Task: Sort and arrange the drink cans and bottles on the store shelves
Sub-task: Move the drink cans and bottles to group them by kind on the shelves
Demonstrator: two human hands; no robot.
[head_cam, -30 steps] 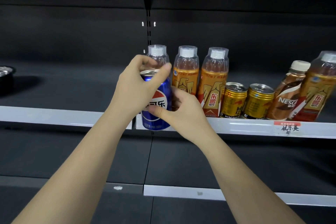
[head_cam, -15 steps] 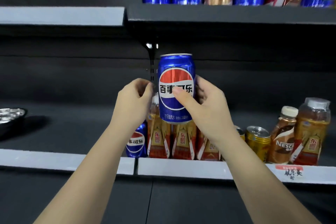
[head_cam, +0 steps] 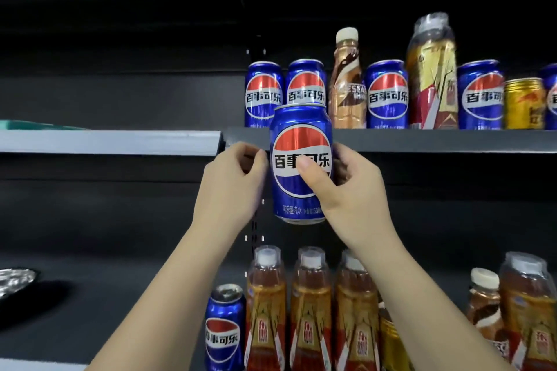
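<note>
Pepsi can (head_cam: 301, 164) higher, at upper shelf (head_cam: 422, 140)

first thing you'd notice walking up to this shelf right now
A blue Pepsi can is held upright in mid-air at the centre, in front of the upper shelf's edge, in the grip of the right hand; the left hand is curled beside it. Behind it, the upper shelf holds a mixed row: blue Pepsi cans broken up by a coffee bottle, a tall orange bottle and a gold can.
</note>
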